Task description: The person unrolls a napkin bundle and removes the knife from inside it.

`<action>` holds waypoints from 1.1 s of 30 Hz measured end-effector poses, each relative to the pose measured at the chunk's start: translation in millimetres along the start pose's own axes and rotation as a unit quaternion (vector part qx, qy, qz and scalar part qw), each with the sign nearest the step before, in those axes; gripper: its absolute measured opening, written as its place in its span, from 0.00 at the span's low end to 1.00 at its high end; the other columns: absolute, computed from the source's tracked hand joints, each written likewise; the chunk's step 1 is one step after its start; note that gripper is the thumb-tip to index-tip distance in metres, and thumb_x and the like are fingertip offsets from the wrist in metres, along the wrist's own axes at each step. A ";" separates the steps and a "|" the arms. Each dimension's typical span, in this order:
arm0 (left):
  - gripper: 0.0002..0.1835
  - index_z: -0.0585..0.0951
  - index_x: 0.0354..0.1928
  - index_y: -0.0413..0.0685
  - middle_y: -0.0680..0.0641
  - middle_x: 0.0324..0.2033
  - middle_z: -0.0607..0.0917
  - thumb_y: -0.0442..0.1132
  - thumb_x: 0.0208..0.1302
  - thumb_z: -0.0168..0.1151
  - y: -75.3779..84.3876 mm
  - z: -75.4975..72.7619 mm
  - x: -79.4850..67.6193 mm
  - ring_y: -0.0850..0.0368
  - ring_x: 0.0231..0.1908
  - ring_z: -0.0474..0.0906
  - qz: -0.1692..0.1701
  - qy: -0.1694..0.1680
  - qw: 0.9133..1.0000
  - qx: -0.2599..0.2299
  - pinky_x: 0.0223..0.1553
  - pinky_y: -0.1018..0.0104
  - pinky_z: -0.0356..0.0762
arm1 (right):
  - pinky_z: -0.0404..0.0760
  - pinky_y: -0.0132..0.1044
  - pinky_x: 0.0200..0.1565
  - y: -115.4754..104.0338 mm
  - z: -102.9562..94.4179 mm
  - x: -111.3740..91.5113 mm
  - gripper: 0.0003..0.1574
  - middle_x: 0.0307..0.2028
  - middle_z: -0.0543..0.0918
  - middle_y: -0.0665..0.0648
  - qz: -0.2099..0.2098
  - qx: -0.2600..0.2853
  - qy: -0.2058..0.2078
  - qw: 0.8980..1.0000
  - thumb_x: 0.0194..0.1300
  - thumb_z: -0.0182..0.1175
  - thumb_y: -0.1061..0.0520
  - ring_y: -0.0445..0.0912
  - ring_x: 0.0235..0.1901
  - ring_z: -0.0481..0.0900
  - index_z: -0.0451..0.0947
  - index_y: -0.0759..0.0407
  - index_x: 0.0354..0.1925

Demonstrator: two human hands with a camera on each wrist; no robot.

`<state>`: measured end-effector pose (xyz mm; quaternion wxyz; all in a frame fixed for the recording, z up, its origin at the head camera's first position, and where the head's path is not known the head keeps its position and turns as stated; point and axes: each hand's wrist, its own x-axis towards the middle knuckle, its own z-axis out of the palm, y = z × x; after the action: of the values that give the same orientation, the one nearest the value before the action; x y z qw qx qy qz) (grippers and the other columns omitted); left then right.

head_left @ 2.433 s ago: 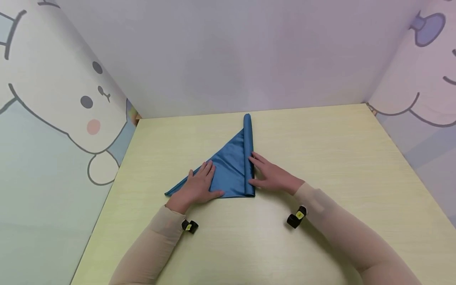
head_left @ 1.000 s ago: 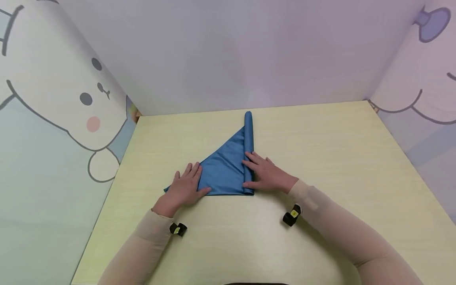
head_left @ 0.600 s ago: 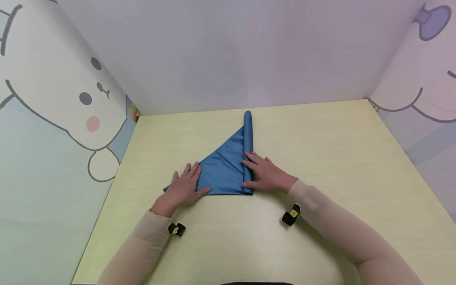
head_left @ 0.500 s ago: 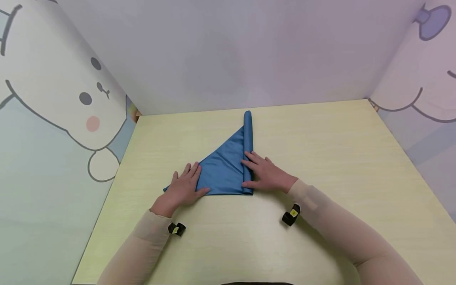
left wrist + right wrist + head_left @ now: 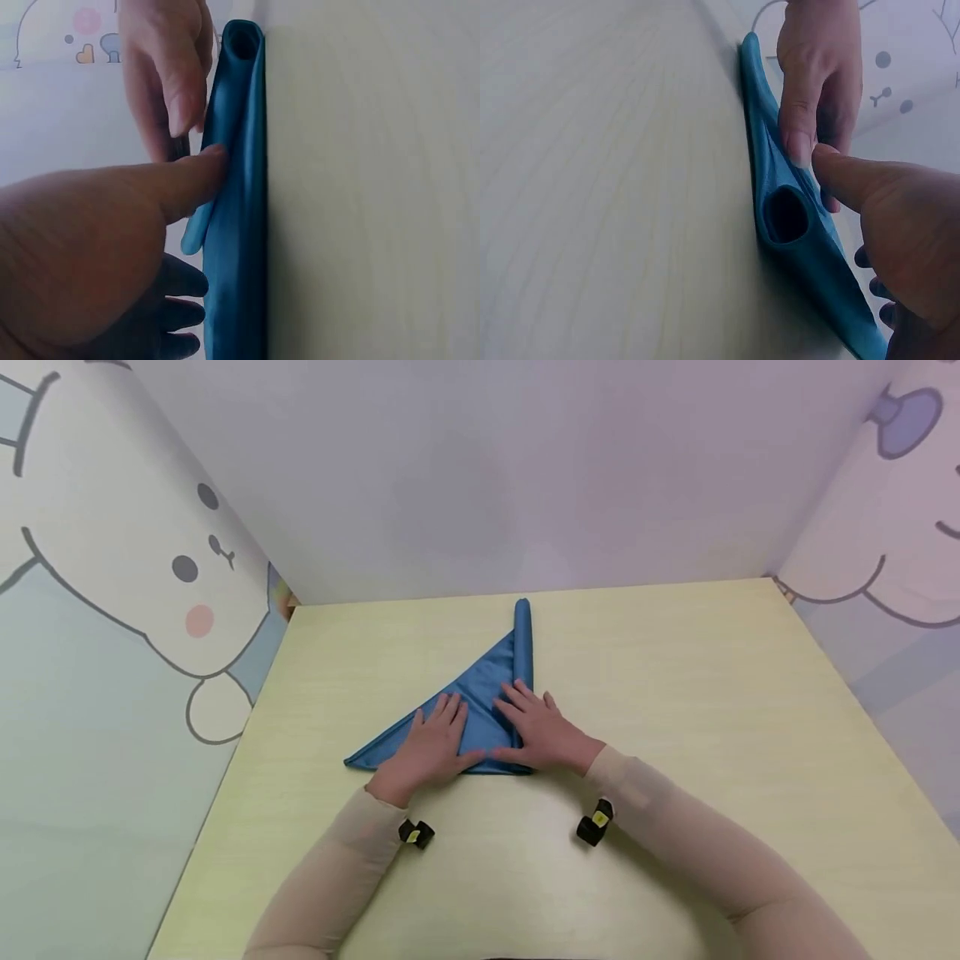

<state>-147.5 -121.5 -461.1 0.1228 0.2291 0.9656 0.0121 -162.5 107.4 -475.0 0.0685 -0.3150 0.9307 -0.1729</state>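
Observation:
A shiny blue cloth lies as a triangle on the table, its right side wound into a slim roll. My left hand rests on the flat part, fingers extended and thumb pointing right. Across the lower roll lies my right hand, fingertips spread onto the flat cloth. The two thumb tips nearly meet. In the left wrist view the near edge of the cloth shows, with the left thumb upon it. The right wrist view shows the hollow end of the roll; part of the roll is hidden under my right hand.
The pale wooden table extends around the cloth. A plain wall stands behind it, and panels with cartoon animals flank both sides. A small black camera is worn at the left wrist, another camera at the right.
My left hand has slid right across the cloth, uncovering its left corner. My right hand has shifted left over the roll, its fingers reaching further onto the flat part. The roll looks unmoved.

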 end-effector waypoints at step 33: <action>0.55 0.47 0.76 0.48 0.45 0.75 0.42 0.76 0.58 0.47 3.4 4.6 2.8 0.43 0.73 0.36 -0.026 -0.025 0.999 -0.005 0.64 0.33 0.43 | 0.47 0.69 0.63 6.0 2.6 -8.8 0.58 0.75 0.48 0.60 0.046 -0.021 0.015 0.999 0.61 0.57 0.29 0.55 0.74 0.39 0.53 0.63 0.73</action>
<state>-147.3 -117.3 -465.9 0.1482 0.2035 0.9678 0.0081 -158.3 116.5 -479.5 0.0557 -0.2709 0.9484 -0.1550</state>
